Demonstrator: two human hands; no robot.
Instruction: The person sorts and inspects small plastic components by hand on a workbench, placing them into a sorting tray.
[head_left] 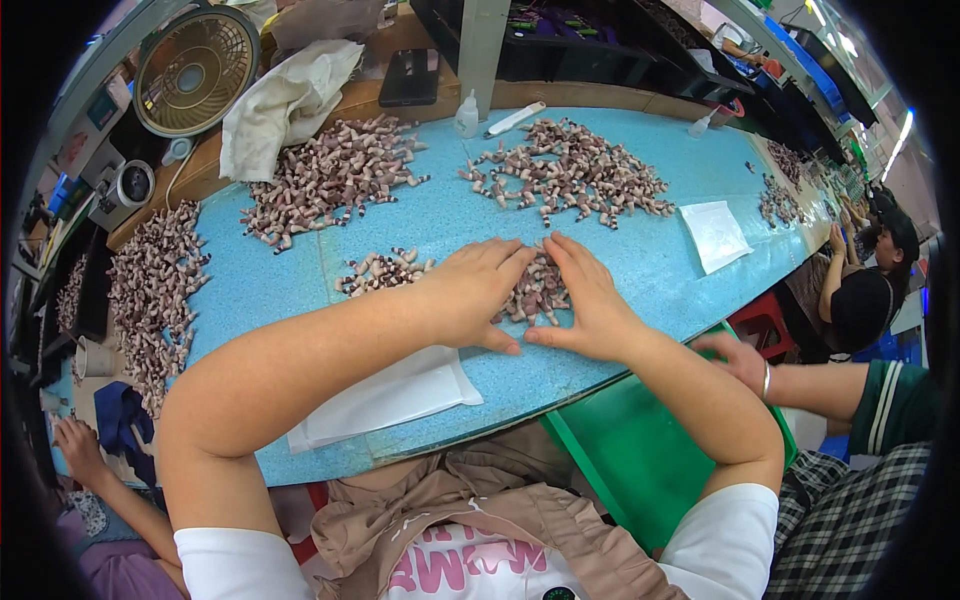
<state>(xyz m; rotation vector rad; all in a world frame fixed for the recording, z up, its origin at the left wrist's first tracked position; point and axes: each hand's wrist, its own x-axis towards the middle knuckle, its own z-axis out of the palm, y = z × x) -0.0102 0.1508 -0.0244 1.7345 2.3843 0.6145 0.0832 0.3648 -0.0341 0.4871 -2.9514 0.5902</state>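
My left hand (478, 287) and my right hand (590, 308) curve around a small heap of brown-and-white figurine-like pieces (537, 290) on the blue tabletop. The fingers of both hands are stretched out, their tips near each other at the heap's far side, and the thumbs almost meet at its near side. Neither hand grips a piece that I can make out. Left of the left hand, partly behind it, lies another small heap (380, 272). Under my left forearm rests a flat white packet (400, 405).
Larger heaps of such pieces lie far left (150, 290), back left (335, 180) and back right (575, 172). A dropper bottle (467, 116) and white tool (515, 119) stand behind. A green crate (620, 440) sits below the edge; a co-worker's hand (738, 362) reaches over it.
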